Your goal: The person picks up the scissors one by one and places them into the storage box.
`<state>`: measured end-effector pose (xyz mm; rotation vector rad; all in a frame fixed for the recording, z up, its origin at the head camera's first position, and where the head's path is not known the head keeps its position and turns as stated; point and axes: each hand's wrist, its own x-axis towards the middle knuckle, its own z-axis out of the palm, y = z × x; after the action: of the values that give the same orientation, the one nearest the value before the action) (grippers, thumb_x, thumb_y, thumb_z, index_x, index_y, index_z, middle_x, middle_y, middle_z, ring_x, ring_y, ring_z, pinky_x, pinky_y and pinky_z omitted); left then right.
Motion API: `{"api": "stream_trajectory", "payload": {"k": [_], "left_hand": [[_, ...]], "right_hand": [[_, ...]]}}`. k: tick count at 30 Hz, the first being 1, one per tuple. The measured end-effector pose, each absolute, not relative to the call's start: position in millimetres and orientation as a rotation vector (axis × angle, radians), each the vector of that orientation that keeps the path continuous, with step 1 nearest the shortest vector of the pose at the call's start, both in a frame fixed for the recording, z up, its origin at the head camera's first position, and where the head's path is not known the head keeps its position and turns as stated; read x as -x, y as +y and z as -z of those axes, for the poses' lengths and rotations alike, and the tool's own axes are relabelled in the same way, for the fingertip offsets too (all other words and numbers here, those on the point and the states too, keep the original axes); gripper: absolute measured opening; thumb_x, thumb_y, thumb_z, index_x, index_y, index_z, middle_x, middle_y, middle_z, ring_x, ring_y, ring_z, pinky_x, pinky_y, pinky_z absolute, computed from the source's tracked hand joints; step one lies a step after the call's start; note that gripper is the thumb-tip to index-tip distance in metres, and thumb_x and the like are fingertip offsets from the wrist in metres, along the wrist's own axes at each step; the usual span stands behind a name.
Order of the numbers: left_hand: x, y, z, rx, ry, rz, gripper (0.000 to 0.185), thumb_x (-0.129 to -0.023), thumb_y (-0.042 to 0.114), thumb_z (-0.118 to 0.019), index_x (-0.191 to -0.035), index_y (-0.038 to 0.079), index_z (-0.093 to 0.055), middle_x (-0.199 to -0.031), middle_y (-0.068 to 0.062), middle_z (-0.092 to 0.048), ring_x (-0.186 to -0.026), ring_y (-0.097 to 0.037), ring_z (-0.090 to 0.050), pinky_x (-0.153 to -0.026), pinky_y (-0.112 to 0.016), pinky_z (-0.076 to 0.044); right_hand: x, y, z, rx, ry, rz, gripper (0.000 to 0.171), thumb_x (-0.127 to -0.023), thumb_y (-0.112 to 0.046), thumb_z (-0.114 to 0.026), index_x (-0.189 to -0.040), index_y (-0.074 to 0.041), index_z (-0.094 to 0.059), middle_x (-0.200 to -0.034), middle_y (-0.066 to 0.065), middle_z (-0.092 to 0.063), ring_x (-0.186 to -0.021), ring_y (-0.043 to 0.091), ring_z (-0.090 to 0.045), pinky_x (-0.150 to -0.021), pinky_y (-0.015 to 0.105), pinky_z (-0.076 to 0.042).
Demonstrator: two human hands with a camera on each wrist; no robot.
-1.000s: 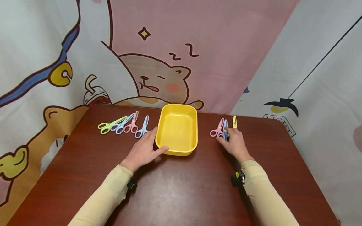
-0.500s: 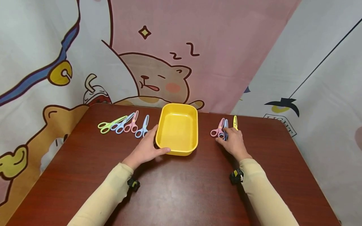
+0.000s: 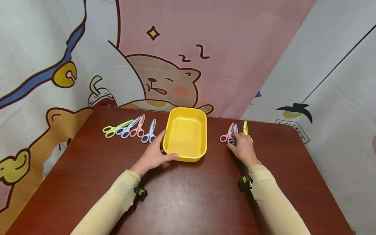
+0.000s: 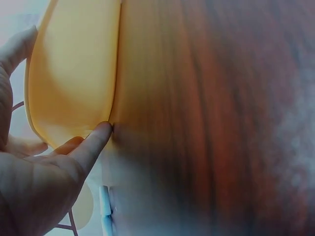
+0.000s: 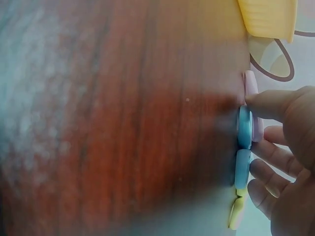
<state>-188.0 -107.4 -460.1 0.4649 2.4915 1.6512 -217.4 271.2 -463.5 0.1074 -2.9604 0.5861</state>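
Head view: brace the tray point(image 3: 185, 137) on the table point(image 3: 188, 199) with the left hand point(image 3: 154, 155), fingers spread apart around its near-left corner. Hold the right hand point(image 3: 244, 148) low at the blue scissors point(image 3: 235, 128), between pink scissors point(image 3: 227, 134) and yellow scissors point(image 3: 245, 126); impossible to tell whether clamped or merely touching. Pinch squarely; avoid dragging neighbours. Note glossy, dark red wood grain below, cartoon-printed cloth point(image 3: 235, 49) behind.

On the table point(image 3: 188, 195), 4 scissors point(image 3: 129, 127) lie left of the tray point(image 3: 184, 158), 3 scissors point(image 3: 229, 132) right of it.
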Motion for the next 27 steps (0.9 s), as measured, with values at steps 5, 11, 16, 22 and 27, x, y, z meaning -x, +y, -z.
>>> {"api": "stream_trajectory", "payload": {"k": [5, 11, 16, 22, 27], "left_hand": [[186.7, -107.4, 460.1, -0.451, 2.477, -1.670, 0.114, -0.077, 0.027, -0.093, -0.164, 0.010, -0.023, -0.159, -0.018, -0.041, -0.134, -0.033, -0.053, -0.100, -0.048, -0.055], [186.8, -107.6, 462.1, -0.426, 2.476, -1.672, 0.114, -0.076, 0.026, -0.094, -0.164, 0.012, -0.023, -0.158, -0.016, -0.041, -0.133, -0.032, -0.053, -0.100, -0.045, -0.055], [186.0, -107.3, 462.0, -0.400, 2.481, -1.661, 0.114, -0.076, 0.026, -0.094, -0.165, 0.012, -0.022, -0.160, -0.015, -0.039, -0.136, -0.031, -0.051, -0.101, -0.046, -0.054], [186.3, -107.2, 462.4, -0.395, 2.485, -1.654, 0.115, -0.076, 0.026, -0.094, -0.165, 0.012, -0.021, -0.161, -0.014, -0.038, -0.138, -0.030, -0.050, -0.102, -0.045, -0.054], [186.2, -107.3, 461.8, -0.391, 2.495, -1.641, 0.115, -0.077, 0.028, -0.093, -0.165, 0.010, -0.021, -0.163, -0.015, -0.036, -0.139, -0.030, -0.049, -0.103, -0.046, -0.053]], "right_hand": [[218.2, 271.0, 465.7, -0.074, -2.964, -0.617, 0.043, -0.091, -0.015, -0.075, -0.127, 0.007, -0.064, -0.119, 0.029, -0.061, -0.117, 0.052, -0.051, -0.099, 0.062, -0.044], [219.6, 269.7, 464.6, -0.075, -2.922, -0.663, 0.041, -0.089, -0.009, -0.073, -0.125, 0.008, -0.065, -0.115, 0.031, -0.063, -0.110, 0.050, -0.057, -0.096, 0.061, -0.046], [220.6, 270.9, 464.0, -0.061, -2.907, -0.720, 0.042, -0.087, -0.007, -0.072, -0.125, 0.009, -0.064, -0.115, 0.032, -0.063, -0.107, 0.047, -0.058, -0.095, 0.059, -0.047], [221.3, 271.9, 462.6, 0.002, -2.846, -0.807, 0.041, -0.086, -0.003, -0.069, -0.125, 0.010, -0.064, -0.114, 0.032, -0.059, -0.100, 0.045, -0.058, -0.089, 0.057, -0.049], [221.9, 271.0, 460.8, -0.002, -2.777, -0.840, 0.036, -0.085, 0.000, -0.069, -0.118, 0.013, -0.067, -0.108, 0.032, -0.059, -0.099, 0.045, -0.058, -0.088, 0.057, -0.049]]}}
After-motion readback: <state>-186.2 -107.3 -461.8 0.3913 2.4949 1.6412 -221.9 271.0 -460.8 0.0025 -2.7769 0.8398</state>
